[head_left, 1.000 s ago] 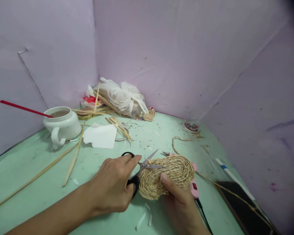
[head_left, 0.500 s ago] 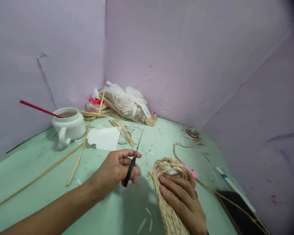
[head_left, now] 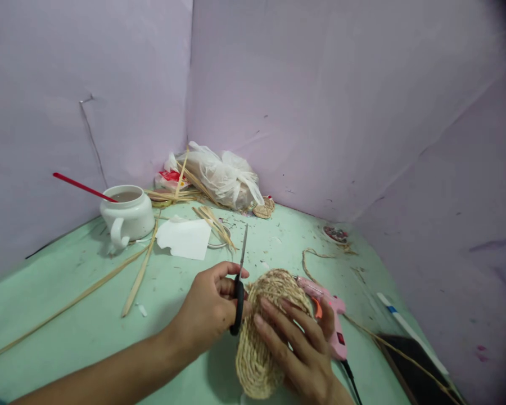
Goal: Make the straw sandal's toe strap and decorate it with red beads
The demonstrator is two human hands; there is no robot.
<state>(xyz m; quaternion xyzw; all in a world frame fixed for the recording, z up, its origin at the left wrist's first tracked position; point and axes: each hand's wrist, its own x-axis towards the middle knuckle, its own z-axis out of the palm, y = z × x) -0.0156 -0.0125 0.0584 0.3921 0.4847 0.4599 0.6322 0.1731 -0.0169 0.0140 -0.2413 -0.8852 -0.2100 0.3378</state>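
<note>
Black-handled scissors hang from my left hand, their blades pointing away from me. That hand's thumb and fingertips are at the left edge of a coiled, braided-straw sole. My right hand grips the sole from the right, fingers spread across its face; the thumb is hidden. Just beyond the right hand lies a pink glue gun, partly covered by the fingers, with an orange trigger and a black cord.
A white mug with liquid and a red stick stands at left. White paper, straw strips and a tied plastic bag lie behind. At right are a dark flat object, a white stick and cord.
The sole has turned so its coiled face shows, and sits further left. My left hand with the scissors has come right to its edge. More of the glue gun shows.
</note>
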